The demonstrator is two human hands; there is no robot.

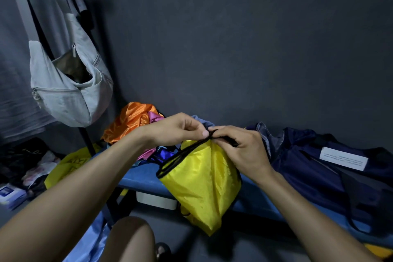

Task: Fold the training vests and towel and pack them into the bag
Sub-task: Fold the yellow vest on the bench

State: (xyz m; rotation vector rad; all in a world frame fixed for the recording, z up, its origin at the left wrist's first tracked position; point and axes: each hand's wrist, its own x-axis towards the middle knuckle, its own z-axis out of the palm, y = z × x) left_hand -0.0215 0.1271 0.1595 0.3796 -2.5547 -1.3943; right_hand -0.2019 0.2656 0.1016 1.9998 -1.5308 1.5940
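A yellow training vest (204, 185) with black trim hangs in front of the blue bench (253, 200), held up by its top edge. My left hand (180, 128) pinches the black trim at the top. My right hand (240, 149) grips the same trim right beside it, fingers curled. Behind my hands lies a heap of vests on the bench, orange (125, 122), pink (154, 117) and blue ones among them. A dark navy bag (314, 168) with a white label lies open on the bench at the right.
A grey sling bag (68, 89) hangs from a black rack at the left. Another yellow cloth (66, 166) drapes off the bench's left end. Clutter sits on the floor at far left. A white box (156, 200) stands under the bench. My knee (131, 238) is at the bottom.
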